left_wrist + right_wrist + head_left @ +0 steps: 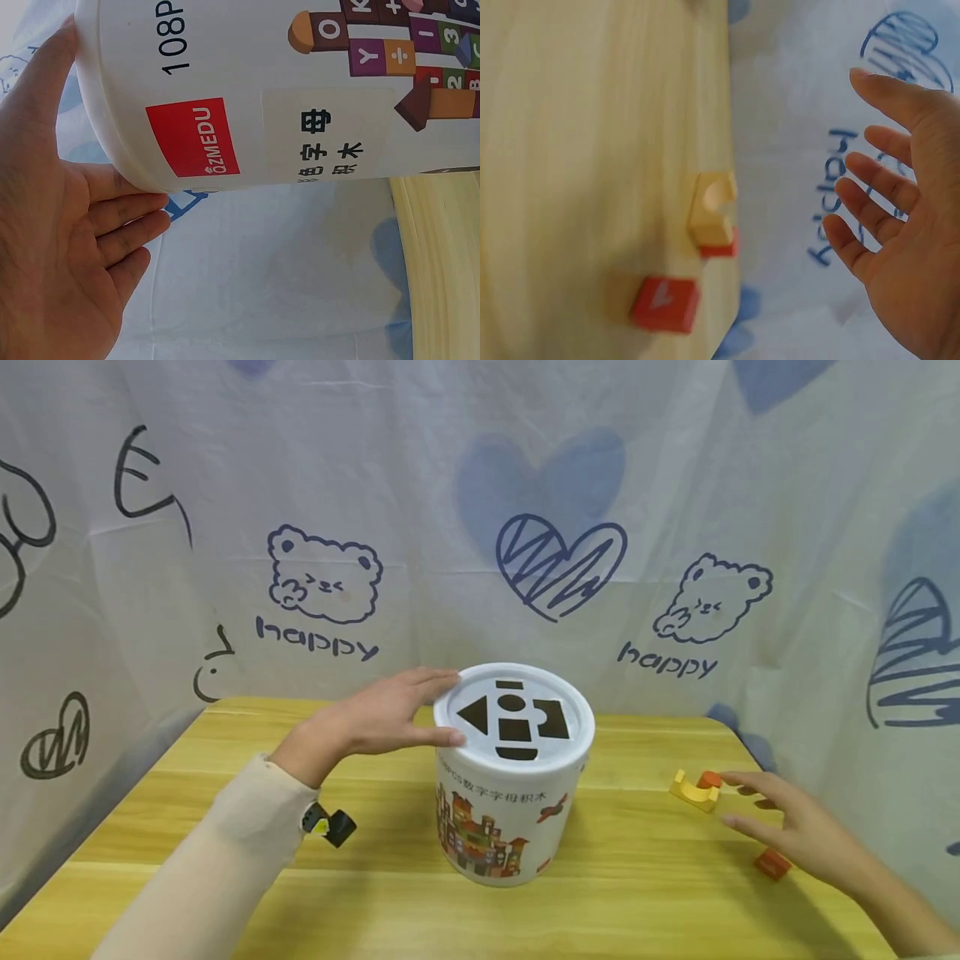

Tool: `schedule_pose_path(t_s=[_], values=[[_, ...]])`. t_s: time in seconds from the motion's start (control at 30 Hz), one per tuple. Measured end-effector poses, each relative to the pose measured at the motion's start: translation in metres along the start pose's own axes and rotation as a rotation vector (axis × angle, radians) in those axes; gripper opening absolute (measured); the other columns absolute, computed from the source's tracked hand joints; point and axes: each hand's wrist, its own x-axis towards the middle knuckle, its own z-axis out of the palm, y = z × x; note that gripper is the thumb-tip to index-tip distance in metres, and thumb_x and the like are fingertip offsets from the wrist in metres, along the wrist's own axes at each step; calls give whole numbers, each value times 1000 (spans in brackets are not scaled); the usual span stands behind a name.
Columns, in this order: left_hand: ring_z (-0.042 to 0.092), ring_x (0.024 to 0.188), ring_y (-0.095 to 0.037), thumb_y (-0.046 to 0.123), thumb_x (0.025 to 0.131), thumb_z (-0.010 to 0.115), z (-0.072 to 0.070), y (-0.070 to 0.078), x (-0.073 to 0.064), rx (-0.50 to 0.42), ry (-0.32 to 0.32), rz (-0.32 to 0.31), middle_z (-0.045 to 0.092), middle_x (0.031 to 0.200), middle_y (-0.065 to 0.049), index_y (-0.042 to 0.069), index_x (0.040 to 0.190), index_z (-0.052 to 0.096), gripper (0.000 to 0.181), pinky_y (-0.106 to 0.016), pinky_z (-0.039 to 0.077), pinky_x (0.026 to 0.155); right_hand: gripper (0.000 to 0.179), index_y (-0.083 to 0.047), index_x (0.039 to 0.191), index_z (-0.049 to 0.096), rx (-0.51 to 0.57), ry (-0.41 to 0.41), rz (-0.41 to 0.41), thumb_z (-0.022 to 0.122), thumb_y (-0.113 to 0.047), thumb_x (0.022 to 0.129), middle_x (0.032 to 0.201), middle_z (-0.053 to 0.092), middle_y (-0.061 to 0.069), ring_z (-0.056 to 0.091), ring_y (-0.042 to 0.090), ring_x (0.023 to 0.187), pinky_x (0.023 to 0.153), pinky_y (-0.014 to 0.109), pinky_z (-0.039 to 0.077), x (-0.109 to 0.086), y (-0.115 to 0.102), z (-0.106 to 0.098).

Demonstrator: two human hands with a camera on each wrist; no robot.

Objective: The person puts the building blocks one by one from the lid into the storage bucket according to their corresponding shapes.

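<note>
A white bucket (495, 818), printed with coloured building blocks, stands upright on the table; its white lid (489, 752) has several shaped holes. Against the lid's left rim rests my left hand (375, 714), thumb and fingers spread apart; in the left wrist view the hand (67, 217) touches the bucket's rim, fingers fairly straight. On the right, my empty right hand (798, 822) hovers with loosely bent fingers, near a yellow arch block (693, 792), a small orange-red block (709, 780) and a red block (772, 863). A white mark shows on the red block (666, 304) in the right wrist view.
The wooden table (360, 893) ends at a hanging white cloth (435, 568) with blue hearts and bear drawings. A small dark device (328, 825) is strapped at the left wrist.
</note>
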Motion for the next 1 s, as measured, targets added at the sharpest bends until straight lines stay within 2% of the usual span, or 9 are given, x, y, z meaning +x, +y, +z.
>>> schedule_pose_path(t_s=[0.13,0.33,0.53,0.67,0.83,1.0], values=[[24,144,-29,81,80,48,0,0,0,1,1,7,26,159,-4,17,155,29,101,-58,23,114,46,-8,127,62,-25,10,38,77,-22,86,121,61,-3,50,-6,100,77,17,48,-16,17,2],[24,145,-29,82,80,48,0,0,0,9,5,-1,26,159,-4,17,155,29,101,-58,23,114,47,-3,124,64,-30,19,96,79,-21,84,117,64,9,49,-9,97,72,19,49,-34,41,7],[24,144,-29,81,81,48,1,0,-1,4,11,5,26,159,-3,17,155,29,100,-58,23,114,46,1,118,66,-32,36,110,82,-18,80,111,67,1,55,-5,93,67,22,51,-50,61,15],[24,144,-29,81,81,48,2,0,0,1,13,11,26,159,-3,17,155,29,100,-58,23,114,48,2,120,66,-41,-18,186,81,-23,82,112,68,12,56,-2,92,67,25,53,-57,69,18],[25,144,-30,80,81,49,2,0,0,-6,18,12,26,159,-3,17,155,30,99,-59,23,114,53,9,122,62,-29,-111,298,77,-25,85,117,64,25,61,15,93,69,33,58,-60,74,20],[25,144,-30,80,81,49,2,-1,0,-12,23,7,26,159,-4,17,155,29,99,-59,24,113,53,12,121,60,24,-125,361,78,-22,85,112,65,23,62,8,84,69,28,58,-63,75,25]])
